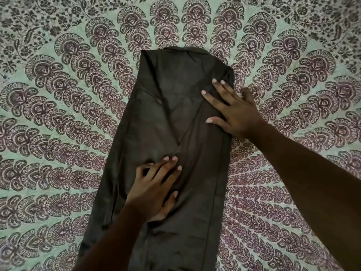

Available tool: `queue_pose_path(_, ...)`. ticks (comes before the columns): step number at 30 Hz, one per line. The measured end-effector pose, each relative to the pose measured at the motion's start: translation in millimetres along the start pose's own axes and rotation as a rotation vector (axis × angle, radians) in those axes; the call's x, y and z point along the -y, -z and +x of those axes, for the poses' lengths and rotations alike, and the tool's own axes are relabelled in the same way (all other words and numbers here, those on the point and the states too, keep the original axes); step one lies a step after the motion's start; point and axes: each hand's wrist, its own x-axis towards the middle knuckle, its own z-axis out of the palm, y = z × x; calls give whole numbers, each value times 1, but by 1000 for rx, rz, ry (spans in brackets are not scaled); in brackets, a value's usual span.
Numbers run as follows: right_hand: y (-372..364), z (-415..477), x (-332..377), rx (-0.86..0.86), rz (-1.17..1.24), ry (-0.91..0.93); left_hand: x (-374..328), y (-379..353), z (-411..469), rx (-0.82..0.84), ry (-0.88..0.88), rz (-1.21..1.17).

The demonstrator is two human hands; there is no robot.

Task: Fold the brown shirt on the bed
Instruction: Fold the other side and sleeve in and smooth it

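The left hand [156, 184], fingers spread, presses the brown shirt [166, 106] toward 6 o'clock; the right hand [234, 112], spread too, flattens its 3 o'clock edge. On the bed [58, 124], sides look folded in; crosswise folds remain.

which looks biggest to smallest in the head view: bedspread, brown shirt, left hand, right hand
1. bedspread, which fills the frame
2. brown shirt
3. left hand and right hand look about alike. The left is nearer the camera, so they are not ranked.
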Motion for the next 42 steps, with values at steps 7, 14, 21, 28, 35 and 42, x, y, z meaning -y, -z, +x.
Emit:
queue_pose_path(7, 7, 9, 2, -19, 110, -294, 1, 1, 1, -6, 0, -26)
queue_pose_path(14, 3, -7, -6, 42, 51, -107, 2, 0, 2, -13, 2, -35)
queue_pose_path(21, 18, 9, -4, -22, 201, -388, 2, 1, 1, -10, 3, -43)
queue_pose_path(28, -26, -92, 94, -6, 89, -112, 3, -3, 0, -12, 5, -41)
queue_pose_path(35, -26, -139, 148, -65, 38, -82, -1, 2, -3, -57, 30, -61)
queue_pose_path(42, -27, -205, 204, -45, 52, -75, -18, 14, -24, -95, 40, 78)
